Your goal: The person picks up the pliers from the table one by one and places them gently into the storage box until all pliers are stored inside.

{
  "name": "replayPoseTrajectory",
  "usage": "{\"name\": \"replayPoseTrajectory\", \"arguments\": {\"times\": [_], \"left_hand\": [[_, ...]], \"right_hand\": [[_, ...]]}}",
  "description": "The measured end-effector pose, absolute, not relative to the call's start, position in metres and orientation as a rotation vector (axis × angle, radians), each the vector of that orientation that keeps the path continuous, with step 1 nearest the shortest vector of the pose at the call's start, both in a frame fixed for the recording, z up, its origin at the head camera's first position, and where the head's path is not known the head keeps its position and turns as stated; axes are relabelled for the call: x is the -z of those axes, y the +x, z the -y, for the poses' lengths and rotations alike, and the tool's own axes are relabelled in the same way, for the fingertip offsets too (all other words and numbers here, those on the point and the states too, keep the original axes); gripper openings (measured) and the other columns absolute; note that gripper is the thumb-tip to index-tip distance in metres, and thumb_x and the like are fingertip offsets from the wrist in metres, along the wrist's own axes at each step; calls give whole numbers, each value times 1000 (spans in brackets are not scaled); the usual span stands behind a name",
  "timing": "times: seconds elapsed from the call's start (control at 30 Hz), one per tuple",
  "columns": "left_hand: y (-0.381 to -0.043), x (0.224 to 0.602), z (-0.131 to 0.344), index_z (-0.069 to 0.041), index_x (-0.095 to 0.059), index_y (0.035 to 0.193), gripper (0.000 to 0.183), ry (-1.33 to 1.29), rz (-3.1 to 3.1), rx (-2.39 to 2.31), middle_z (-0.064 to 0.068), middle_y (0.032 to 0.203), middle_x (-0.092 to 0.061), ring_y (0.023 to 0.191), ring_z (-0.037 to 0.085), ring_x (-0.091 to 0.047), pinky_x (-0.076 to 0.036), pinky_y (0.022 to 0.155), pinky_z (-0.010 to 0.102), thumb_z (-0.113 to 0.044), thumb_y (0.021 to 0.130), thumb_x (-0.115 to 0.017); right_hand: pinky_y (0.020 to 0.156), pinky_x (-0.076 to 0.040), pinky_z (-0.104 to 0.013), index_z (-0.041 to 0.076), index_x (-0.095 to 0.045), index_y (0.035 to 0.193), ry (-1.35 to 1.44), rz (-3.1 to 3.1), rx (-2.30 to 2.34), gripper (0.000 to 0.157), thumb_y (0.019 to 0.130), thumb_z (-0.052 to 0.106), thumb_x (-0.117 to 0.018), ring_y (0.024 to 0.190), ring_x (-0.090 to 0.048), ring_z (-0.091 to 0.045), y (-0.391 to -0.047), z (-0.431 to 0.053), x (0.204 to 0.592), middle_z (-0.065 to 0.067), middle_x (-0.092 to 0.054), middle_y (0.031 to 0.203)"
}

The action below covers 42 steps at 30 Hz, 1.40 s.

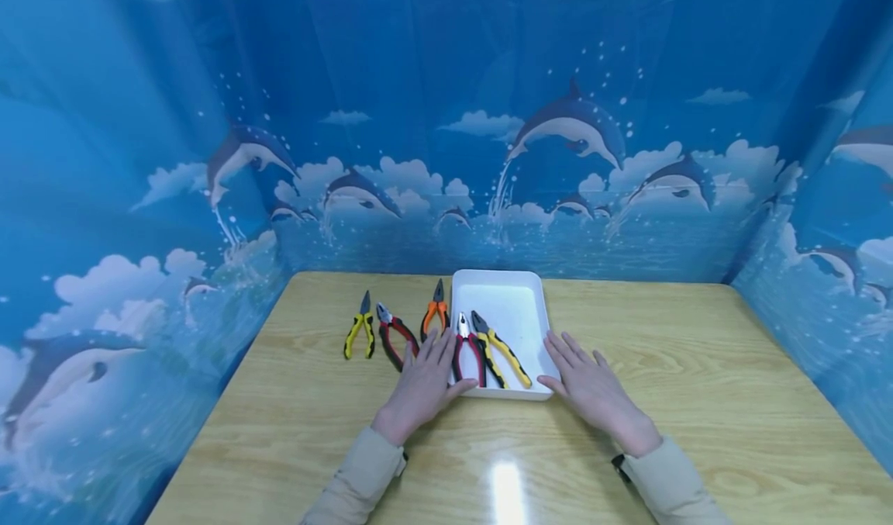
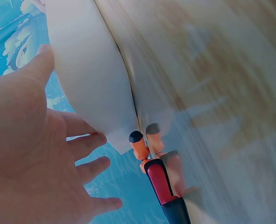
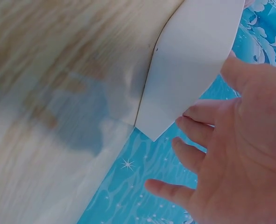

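Note:
A white tray (image 1: 497, 296) stands between the two hands. My left hand (image 1: 422, 381) rests along its left wall, thumb over the front left corner. At the right wall, my right hand (image 1: 596, 389) has its fingers extended, fingertips right at the side. Both wrist views show spread fingers near the tray wall (image 2: 91, 70), gripping nothing. Inside the tray lie red-and-black pliers (image 1: 463, 326) and larger yellow-and-black pliers (image 1: 512, 362), jaws pointing away from me. Left of the tray are orange needle-nose pliers (image 1: 437, 306) and another red-and-black pair (image 1: 387, 323), partly hidden by my left hand.
Yellow needle-nose pliers (image 1: 364, 316) lie farthest left on the wooden table (image 1: 670, 339). A blue curtain (image 1: 432, 106) printed with dolphins surrounds the table at the back and sides. The tray's far end sits close to the table's back edge.

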<state>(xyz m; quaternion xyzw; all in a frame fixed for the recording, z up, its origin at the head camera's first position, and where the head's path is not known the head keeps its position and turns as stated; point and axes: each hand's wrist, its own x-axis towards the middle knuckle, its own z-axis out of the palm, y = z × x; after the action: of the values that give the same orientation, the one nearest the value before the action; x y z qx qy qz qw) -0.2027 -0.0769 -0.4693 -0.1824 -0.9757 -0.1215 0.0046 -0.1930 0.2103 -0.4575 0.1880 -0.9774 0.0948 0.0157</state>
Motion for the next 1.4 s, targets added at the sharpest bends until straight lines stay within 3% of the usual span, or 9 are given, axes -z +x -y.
{"name": "replayPoseTrajectory", "arguments": {"times": [0.83,1.07,1.23,1.3,1.4], "left_hand": [[-206,470,82,-3,-27,159,87,-630,3046,412,16,166,-25,153,39,-17,-18,117,71,-64,100,-46],[-216,455,96,-5,-44,153,67,-555,2969,455,16,158,-42,149,40,-30,-25,116,69,-50,104,-50],[-230,449,110,-6,-66,132,40,-448,2828,439,15,134,-65,130,36,-55,-44,108,57,-34,105,-57],[-237,449,118,-5,-73,117,30,-423,2753,413,14,118,-71,113,33,-65,-53,97,50,-29,102,-63],[-247,451,133,-5,-75,99,18,-364,2677,386,12,98,-72,90,29,-69,-59,77,43,-23,97,-71]], "right_hand": [[114,-24,-71,2,-35,156,575,3040,-285,65,106,41,-49,149,-28,-42,-194,-211,462,-17,-31,163],[114,-25,-71,2,-34,157,586,3044,-283,66,107,42,-48,149,-28,-41,-194,-210,463,-16,-30,163],[115,-25,-70,2,-34,157,578,3046,-291,66,107,41,-49,149,-28,-41,-194,-209,463,-17,-31,163],[114,-25,-70,2,-34,157,574,3045,-289,65,107,41,-49,149,-28,-41,-194,-210,463,-17,-31,163],[114,-25,-70,1,-34,157,569,3045,-286,65,107,41,-49,149,-28,-41,-193,-210,463,-17,-31,163]]}}
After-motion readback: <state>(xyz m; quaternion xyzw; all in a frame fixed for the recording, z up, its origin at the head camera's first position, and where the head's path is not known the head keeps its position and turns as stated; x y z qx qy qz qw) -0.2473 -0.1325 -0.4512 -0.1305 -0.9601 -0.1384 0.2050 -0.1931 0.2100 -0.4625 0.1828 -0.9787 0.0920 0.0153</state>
